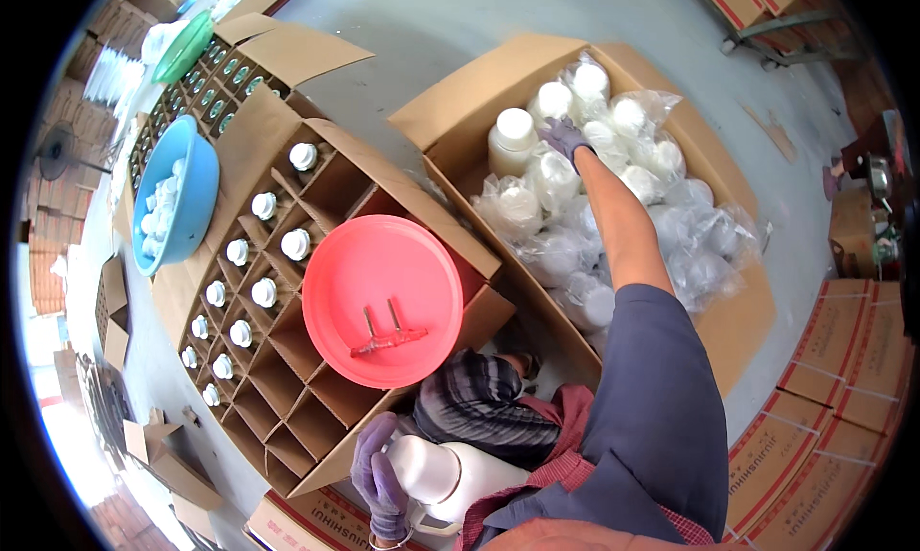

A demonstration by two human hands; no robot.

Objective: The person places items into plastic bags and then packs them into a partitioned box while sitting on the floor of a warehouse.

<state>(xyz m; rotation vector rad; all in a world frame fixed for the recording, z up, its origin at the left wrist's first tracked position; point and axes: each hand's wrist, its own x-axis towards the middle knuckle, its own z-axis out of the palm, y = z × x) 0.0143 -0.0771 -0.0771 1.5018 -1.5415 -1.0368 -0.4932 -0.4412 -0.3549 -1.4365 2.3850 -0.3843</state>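
- In the head view, the left hand [380, 479], in a purple-grey glove, curls its fingers around the cap end of a white handled jug [484, 479], gripping it; the jug lies tilted across the person's lap area.
- The right hand [563, 137], in a matching glove, reaches into a large open cardboard box [508, 77] among white capped bottles [516, 139], many wrapped in clear plastic bags; I cannot tell whether it grips one.
- Between the hands and to the left, a coral-red basin [383, 273] sits on a divided carton [407, 201], holding a red-handled two-pronged tool [388, 340].
- White-capped containers [295, 244] stand in some of the carton's compartments.
- Farther left is a blue basin [198, 201] containing small white pieces.
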